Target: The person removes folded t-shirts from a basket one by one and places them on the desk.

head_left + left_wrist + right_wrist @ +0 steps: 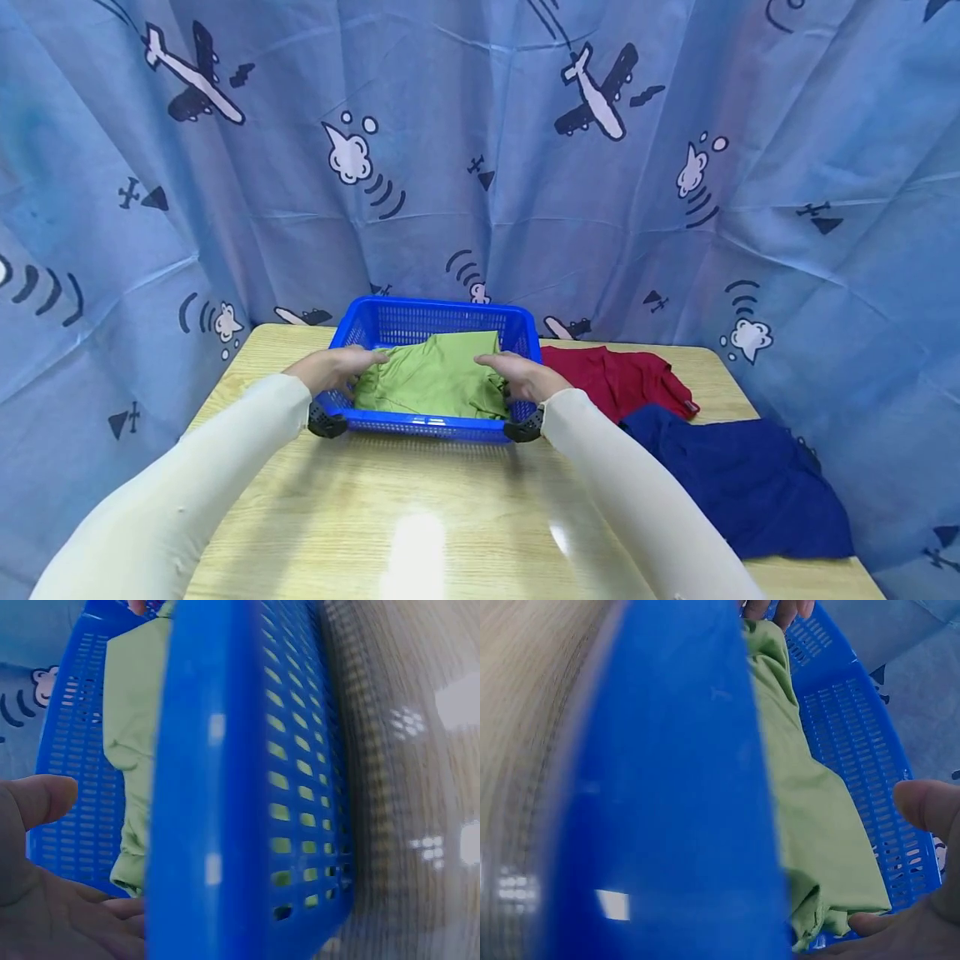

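A folded green cloth (442,375), perhaps a garment, lies inside a blue plastic basket (435,422) with perforated walls. My left hand (337,368) reaches over the left side of the basket, beside the cloth's left end. In the left wrist view its thumb (49,799) stands well apart from the fingers, and the fingertips are hidden behind the rim. My right hand (525,377) is at the cloth's right end, thumb raised. The right wrist view shows a fingertip (866,922) touching or very near the cloth's edge; the other fingers are partly hidden.
Right of the basket a red cloth (611,375) lies on the wooden table (360,517). A dark blue cloth (750,483) spreads in front of it, near the table's right edge. A blue curtain (450,150) with printed planes hangs behind the table.
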Available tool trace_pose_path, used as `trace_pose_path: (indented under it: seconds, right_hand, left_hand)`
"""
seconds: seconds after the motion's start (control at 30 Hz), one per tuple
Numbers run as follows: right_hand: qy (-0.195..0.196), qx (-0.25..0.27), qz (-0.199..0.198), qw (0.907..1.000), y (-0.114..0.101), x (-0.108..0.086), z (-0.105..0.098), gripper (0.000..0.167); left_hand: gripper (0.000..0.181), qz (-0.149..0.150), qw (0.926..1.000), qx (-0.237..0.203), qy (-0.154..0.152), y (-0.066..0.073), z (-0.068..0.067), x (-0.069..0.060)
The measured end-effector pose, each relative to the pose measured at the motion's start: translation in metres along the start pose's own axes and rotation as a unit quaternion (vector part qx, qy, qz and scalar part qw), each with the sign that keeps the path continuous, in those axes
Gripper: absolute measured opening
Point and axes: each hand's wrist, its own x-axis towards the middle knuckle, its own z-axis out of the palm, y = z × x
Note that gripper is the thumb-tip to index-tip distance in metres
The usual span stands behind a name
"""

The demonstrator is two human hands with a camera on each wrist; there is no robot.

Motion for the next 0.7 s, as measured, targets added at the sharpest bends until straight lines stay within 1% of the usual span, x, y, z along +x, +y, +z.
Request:
trace_pose_path:
  seconds: [0.17,0.3,0.47,0.6,0.7]
  right_hand:
    - [-0.002,-0.007,0.01,0.9999,0.0021,0.0038,0.0028,0.082]
    - [-0.007,-0.015,0.016,0.9997,-0.0002,0.0055,0.0022,0.082]
    - [-0.007,-0.011,0.014,0.9998,-0.0035,0.0053,0.0008,0.081]
    - [-0.011,-0.007,0.017,0.9998,-0.0041,0.007,0.0,0.079]
    - [-0.022,-0.006,0.009,0.9997,-0.0042,0.0089,-0.0004,0.07]
  left_hand:
    - [0.077,-0.003,0.9999,0.012,-0.01,-0.002,0.0022,0.0034]
    - [0.077,-0.004,0.9999,0.006,-0.013,-0.0002,0.0024,0.0046]
    - [0.073,0.003,0.9996,0.014,-0.024,-0.0002,0.0022,0.0047]
    - [0.073,0.002,0.9997,0.001,-0.022,-0.0024,0.0023,0.0069]
    - [0.074,0.001,0.9998,-0.012,-0.015,-0.004,0.002,0.0087]
